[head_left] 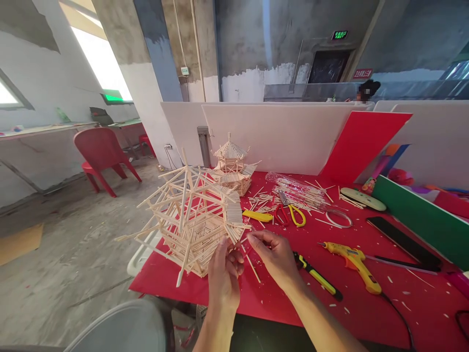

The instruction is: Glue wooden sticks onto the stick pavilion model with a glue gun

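An unfinished pavilion-like model of thin wooden sticks stands at the table's left front, with an open frame and one roof panel covered by a row of sticks. My left hand is closed at its lower right edge, thumb and curled fingers against the stick ends. Just right of that edge, my right hand pinches thumb and forefinger together; whatever lies between the tips is too small to make out. A loose stick lies on the table between both hands. Behind the frame stands a smaller pavilion model with finished roofs.
On the red table are a yellow glue gun, a black-and-yellow utility knife, a yellow cutter, pliers, a tape roll, a black phone and bagged sticks. White panels stand behind.
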A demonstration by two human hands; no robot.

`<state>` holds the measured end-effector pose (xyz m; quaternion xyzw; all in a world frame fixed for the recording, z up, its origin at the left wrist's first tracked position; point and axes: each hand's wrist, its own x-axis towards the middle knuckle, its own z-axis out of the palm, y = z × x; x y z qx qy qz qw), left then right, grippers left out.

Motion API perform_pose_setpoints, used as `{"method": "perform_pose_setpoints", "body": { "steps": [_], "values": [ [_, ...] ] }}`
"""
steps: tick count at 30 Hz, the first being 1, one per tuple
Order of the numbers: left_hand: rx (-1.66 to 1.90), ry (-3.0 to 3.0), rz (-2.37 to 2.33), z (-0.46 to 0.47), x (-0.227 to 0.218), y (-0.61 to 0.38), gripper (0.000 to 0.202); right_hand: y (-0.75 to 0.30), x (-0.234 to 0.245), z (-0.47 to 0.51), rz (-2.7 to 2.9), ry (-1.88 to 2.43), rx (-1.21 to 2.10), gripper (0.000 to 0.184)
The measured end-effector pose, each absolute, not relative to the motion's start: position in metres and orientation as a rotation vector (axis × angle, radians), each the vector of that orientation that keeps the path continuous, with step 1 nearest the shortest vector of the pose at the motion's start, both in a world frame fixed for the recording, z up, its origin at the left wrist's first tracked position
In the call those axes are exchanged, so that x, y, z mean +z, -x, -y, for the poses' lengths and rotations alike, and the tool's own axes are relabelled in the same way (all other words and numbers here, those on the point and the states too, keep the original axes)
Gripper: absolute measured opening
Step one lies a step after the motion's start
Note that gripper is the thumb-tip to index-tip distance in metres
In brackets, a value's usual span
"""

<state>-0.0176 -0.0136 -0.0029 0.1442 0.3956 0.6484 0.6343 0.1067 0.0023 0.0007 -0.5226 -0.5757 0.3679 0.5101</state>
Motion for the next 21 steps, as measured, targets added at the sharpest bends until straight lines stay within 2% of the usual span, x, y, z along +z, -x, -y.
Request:
{"method": "perform_pose_setpoints", "body": {
  "steps": [8,21],
  "values": [
    [1.492,-0.342,-0.955,0.004,0.011,0.014,0.030,-0.087,0.012,-0.003,1.307,1.216,0.941,0.031],
    [1.452,-0.399,-1.021,-0.004,0.010,0.017,0.025,-0.077,0.018,-0.001,1.180,1.185,1.116,0.035]
  ]
}}
